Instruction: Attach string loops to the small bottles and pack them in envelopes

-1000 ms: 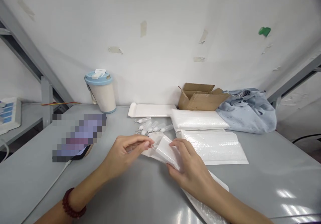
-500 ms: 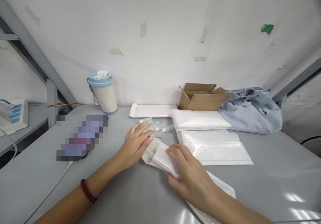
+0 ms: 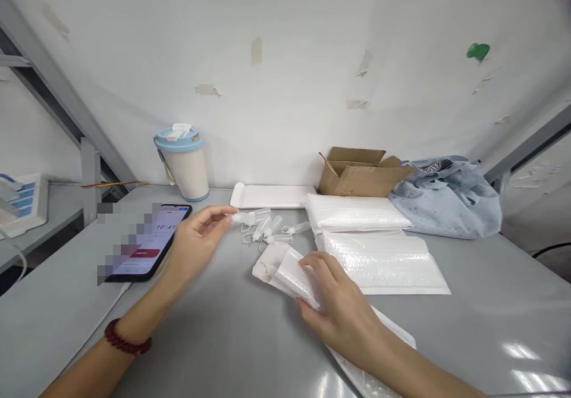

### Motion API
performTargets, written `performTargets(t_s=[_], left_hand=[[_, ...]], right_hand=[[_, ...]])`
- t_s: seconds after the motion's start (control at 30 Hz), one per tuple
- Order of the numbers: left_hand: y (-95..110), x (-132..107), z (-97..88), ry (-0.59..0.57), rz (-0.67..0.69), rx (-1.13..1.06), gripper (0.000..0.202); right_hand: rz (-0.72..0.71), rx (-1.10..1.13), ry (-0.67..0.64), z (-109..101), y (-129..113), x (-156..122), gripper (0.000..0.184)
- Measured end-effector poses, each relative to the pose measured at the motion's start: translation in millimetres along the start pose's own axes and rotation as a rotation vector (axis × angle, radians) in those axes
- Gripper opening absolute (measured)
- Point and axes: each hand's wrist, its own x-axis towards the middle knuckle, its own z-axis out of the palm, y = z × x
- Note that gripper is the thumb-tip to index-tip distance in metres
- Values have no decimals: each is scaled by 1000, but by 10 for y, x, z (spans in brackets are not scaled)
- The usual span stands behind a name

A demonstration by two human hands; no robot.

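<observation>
My left hand (image 3: pixel 203 240) pinches the capped end of a small clear plastic tube (image 3: pixel 244 218) between thumb and fingertips. Several similar tubes (image 3: pixel 267 228) with thin looped straps lie in a loose pile just to the right of it. My right hand (image 3: pixel 334 303) is wrapped round a small white box (image 3: pixel 285 273), whose flaps stand open toward the pile. Its contents cannot be made out. Under my right forearm a white bubble mailer (image 3: pixel 352 365) lies partly hidden.
White bubble mailers (image 3: pixel 383 264) are stacked to the right, with another (image 3: pixel 276 196) by the wall. Behind are a cardboard box (image 3: pixel 361 179) and pale blue cloth (image 3: pixel 450 201). A tumbler (image 3: pixel 186 166) and a phone (image 3: pixel 156 243) on a cable stand at left.
My left hand has drawn back left from over the tube pile and now pinches one tube's end. The pile is more exposed. My right hand and the box have barely moved.
</observation>
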Motion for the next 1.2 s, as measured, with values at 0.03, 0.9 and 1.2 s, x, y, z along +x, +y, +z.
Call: performTargets(t_s=[0.03,0.9,1.2], left_hand=[[15,14,-45,-11,-19,-20,16],[-18,-291,230,-524,339,176,19],[83,-424,239,-746,343,135,29]], right_hand=[[7,2,5,0,3,5,39],[-99,-27,44,42,-18,-6,43],[-110,-42,44,92,8,10,44]])
